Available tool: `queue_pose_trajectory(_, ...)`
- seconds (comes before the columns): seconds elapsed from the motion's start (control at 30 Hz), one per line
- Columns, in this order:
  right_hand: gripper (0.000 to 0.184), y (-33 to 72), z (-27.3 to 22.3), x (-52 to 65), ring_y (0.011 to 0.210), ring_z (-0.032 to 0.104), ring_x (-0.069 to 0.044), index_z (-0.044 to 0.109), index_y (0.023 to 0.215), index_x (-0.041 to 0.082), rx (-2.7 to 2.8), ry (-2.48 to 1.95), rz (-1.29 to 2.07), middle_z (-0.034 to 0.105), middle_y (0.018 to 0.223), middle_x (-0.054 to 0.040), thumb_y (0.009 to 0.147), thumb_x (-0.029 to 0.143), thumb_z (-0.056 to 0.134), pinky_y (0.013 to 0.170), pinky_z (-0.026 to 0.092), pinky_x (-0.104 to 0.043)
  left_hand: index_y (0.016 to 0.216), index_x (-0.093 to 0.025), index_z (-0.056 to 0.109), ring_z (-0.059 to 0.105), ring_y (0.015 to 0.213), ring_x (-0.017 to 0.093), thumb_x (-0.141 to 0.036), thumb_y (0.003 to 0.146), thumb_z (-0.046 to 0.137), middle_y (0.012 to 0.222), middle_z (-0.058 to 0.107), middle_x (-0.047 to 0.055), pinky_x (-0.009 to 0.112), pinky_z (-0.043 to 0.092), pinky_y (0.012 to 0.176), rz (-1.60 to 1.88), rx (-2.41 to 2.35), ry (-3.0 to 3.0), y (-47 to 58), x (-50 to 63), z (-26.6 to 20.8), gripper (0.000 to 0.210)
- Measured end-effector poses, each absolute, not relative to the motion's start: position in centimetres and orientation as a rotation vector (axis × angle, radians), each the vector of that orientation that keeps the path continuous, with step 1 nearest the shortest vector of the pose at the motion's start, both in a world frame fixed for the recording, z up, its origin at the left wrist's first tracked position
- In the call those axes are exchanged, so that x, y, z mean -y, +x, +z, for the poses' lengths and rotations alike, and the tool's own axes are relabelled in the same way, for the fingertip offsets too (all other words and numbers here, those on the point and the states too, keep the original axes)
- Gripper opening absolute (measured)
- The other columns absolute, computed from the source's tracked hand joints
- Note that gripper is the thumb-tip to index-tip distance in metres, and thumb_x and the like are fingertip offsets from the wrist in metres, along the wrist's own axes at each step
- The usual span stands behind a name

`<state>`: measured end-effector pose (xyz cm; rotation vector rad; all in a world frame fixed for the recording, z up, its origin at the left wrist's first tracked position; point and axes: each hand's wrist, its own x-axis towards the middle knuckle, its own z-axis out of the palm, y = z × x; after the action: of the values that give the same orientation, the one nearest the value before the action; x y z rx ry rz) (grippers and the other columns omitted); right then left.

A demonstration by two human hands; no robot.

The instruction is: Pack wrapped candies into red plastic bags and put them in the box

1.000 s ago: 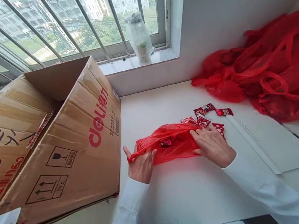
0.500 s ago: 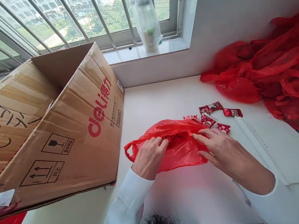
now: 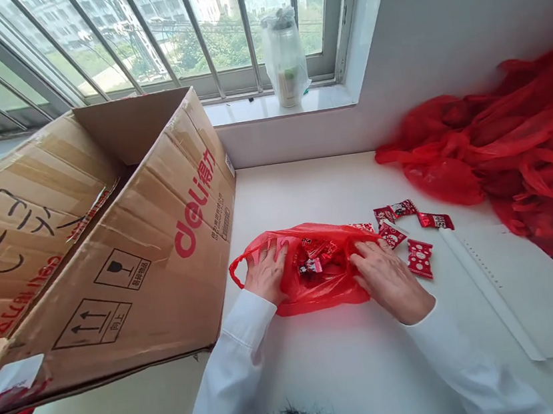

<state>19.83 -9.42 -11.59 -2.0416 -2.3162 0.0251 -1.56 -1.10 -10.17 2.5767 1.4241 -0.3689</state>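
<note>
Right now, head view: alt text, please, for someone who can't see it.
The left hand and right hand are at the open mouth of a red bag on a white table, small packets inside. Loose packets lie beside the right hand; a cardboard box stands left, heaped red bags right.

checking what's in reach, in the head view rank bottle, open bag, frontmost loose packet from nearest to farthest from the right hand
1. Open bag: touching the right hand, on its left.
2. Frontmost loose packet: just right of the hand, on the table.
3. Bottle: well behind, on the windowsill.
</note>
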Motion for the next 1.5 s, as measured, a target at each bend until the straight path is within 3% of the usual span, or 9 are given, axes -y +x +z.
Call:
queue_pose_trajectory(0.17,0.025,21.9,-12.3,10.0,0.094,0.057,-0.022,0.063,0.075,0.017,2.429,-1.951,0.084,0.062,0.097,-0.0087,0.085,0.004,0.045,0.084,0.045,-0.035,0.142,-0.016,0.03,0.029,0.137,0.04,-0.016,0.063,0.077,0.149,0.03,0.024,0.063,0.029,0.103,-0.296,-1.471,2.589,-1.1,1.4,-9.5,0.092)
queue_pose_trajectory(0.37,0.035,22.6,-10.7,11.6,0.089,0.061,-0.02,0.065,0.096,0.018,2.221,-1.869,0.056,0.067,0.097,-0.0061,0.083,-0.003,0.041,0.064,0.045,-0.028,0.113,-0.018,0.058,0.039,0.129,0.033,-0.021,0.088,0.056,0.126,0.056,0.012,0.052,0.035,0.101,-0.113,-1.297,2.727,1.4,2.1,-9.0,0.025)
queue_pose_trajectory(0.5,0.026,19.2,-8.2,10.7,0.084,0.062,-0.017,0.062,0.104,0.02,2.089,-1.689,0.091,0.068,0.091,-0.004,0.093,0.01,0.041,0.066,0.043,-0.027,0.106,-0.018,0.059,0.051,0.111,0.03,-0.025,0.08,0.068,0.107,0.062,0.01,0.045,0.043,0.092,-0.045,-1.211,2.748,2.8,2.2,-10.5,0.028)
queue_pose_trajectory(0.67,0.011,16.3,-9.9,7.5,0.082,0.063,-0.021,0.061,0.095,0.017,2.198,-2.016,0.244,0.067,0.091,-0.0064,0.089,0.016,0.053,0.071,0.043,-0.031,0.091,-0.017,0.059,0.063,0.084,0.023,-0.01,0.081,0.057,0.098,0.064,0.008,0.033,0.048,0.069,0.075,-1.331,2.661,1.9,1.5,-11.4,0.012)
queue_pose_trajectory(0.77,0.031,17.4,-11.8,7.2,0.097,0.06,-0.029,0.058,0.112,0.013,2.178,-2.211,0.162,0.065,0.106,-0.0128,0.082,0.02,0.064,0.083,0.043,-0.039,0.09,-0.019,0.058,0.064,0.078,0.021,-0.009,0.082,0.051,0.093,0.065,0.004,0.029,0.047,0.061,0.212,-1.419,2.554,0.5,1.4,-11.3,0.015)
queue_pose_trajectory(0.87,0.046,19.0,-12.6,8.0,0.101,0.058,-0.029,0.052,0.124,0.012,2.177,-2.215,0.243,0.064,0.109,-0.0129,0.081,0.023,0.066,0.085,0.043,-0.041,0.096,-0.02,0.058,0.065,0.081,0.021,-0.009,0.083,0.049,0.089,0.067,0.003,0.029,0.049,0.064,0.379,-1.485,2.451,-0.4,1.4,-11.3,0.019)
queue_pose_trajectory(1.13,0.02,19.0,-11.2,8.8,0.101,0.053,-0.026,0.064,0.104,0.016,2.167,-2.145,0.33,0.064,0.104,-0.0086,0.087,0.015,0.053,0.087,0.042,-0.039,0.099,-0.02,0.055,0.066,0.083,0.016,-0.013,0.086,0.049,0.092,0.068,0.002,0.027,0.052,0.074,0.755,-1.405,2.3,-0.9,1.2,-11.7,0.016)
queue_pose_trajectory(1.4,0.016,17.9,-11.5,7.6,0.096,0.052,-0.027,0.066,0.098,0.016,2.129,-2.257,0.301,0.065,0.097,-0.0088,0.087,0.025,0.058,0.08,0.039,-0.038,0.1,-0.019,0.055,0.069,0.081,0.019,-0.01,0.082,0.049,0.09,0.071,0.003,0.03,0.054,0.071,0.641,-1.337,2.238,-1.5,1.7,-11.8,0.021)
queue_pose_trajectory(1.5,0.023,17.5,-12.4,7.4,0.099,0.052,-0.027,0.064,0.107,0.016,2.146,-2.252,0.291,0.064,0.105,-0.0099,0.087,0.023,0.057,0.081,0.039,-0.037,0.098,-0.019,0.057,0.069,0.08,0.02,-0.004,0.08,0.043,0.086,0.071,0.004,0.031,0.054,0.07,0.551,-1.327,2.251,-1.9,1.3,-12.5,0.027)
